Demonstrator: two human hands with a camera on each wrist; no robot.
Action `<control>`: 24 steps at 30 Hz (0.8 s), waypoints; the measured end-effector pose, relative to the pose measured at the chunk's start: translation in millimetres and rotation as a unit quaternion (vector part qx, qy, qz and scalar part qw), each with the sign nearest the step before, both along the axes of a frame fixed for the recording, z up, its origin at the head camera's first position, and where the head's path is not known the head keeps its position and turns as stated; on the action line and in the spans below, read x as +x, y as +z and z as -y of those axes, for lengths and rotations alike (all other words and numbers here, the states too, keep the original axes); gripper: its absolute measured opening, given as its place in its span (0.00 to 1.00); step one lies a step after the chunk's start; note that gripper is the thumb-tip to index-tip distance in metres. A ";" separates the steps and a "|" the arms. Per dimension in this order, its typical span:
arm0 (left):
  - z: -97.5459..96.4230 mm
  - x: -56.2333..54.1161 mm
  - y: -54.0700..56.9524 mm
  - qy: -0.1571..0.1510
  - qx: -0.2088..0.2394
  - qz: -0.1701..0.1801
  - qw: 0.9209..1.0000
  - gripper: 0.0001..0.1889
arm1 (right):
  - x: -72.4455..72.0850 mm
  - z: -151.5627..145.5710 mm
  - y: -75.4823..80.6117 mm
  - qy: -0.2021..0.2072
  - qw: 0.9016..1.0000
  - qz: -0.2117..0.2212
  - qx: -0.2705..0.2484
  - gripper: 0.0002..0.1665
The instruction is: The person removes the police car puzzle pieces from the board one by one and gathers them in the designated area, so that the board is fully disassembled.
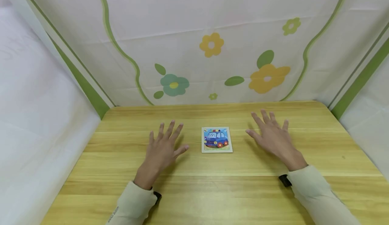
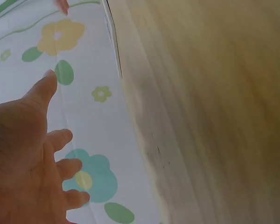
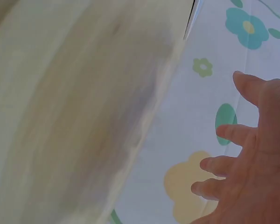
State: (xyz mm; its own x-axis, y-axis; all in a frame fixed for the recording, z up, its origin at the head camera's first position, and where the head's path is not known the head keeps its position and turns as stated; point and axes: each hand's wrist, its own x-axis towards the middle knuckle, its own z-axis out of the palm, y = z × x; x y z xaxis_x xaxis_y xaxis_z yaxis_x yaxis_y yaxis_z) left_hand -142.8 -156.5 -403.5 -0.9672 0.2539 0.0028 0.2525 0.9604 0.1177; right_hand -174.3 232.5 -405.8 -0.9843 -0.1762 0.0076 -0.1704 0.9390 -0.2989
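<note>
A small square picture puzzle [image 1: 217, 140] with a pale border lies flat on the wooden table, showing a blue cartoon police car. To its left, my left hand [image 1: 164, 150] is held over the table with fingers spread and nothing in it. On the other side, my right hand [image 1: 273, 139] hovers with its fingers spread too, also holding nothing. The left wrist view shows the left palm [image 2: 23, 154] and outstretched fingers against the floral cloth. In the right wrist view, the right palm [image 3: 256, 177] appears the same way, its fingers apart.
The wood-grain table [image 1: 212, 194] reaches back to a white cloth [image 1: 188, 19] printed with flowers, leaves and green wavy lines. More white cloth [image 1: 39, 93] hangs along the left side, and another panel [image 1: 370, 117] along the right. A dark band [image 1: 285, 180] shows at the right cuff.
</note>
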 end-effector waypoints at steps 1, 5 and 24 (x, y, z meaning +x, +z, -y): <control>-1.3 0.5 0.2 -0.004 0.003 0.005 1.000 0.44 | -1.3 2.3 0.1 0.002 1.000 0.003 -0.002 0.50; -6.7 2.0 0.6 -0.021 0.012 0.021 0.999 0.44 | -5.4 12.2 0.4 0.011 1.000 0.011 -0.007 0.50; -43.8 4.4 2.7 -0.117 -0.012 0.109 0.987 0.42 | -20.9 58.0 -2.0 0.069 0.996 0.011 -0.058 0.42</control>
State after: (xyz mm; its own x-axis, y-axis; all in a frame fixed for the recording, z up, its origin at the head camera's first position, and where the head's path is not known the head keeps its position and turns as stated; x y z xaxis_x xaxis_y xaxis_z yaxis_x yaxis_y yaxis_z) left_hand -138.4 -112.6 -400.8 -0.8586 0.4687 -0.2079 0.4395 0.8816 0.1722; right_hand -195.2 174.5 -407.9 -0.9509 -0.3092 0.0145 -0.2878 0.8656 -0.4097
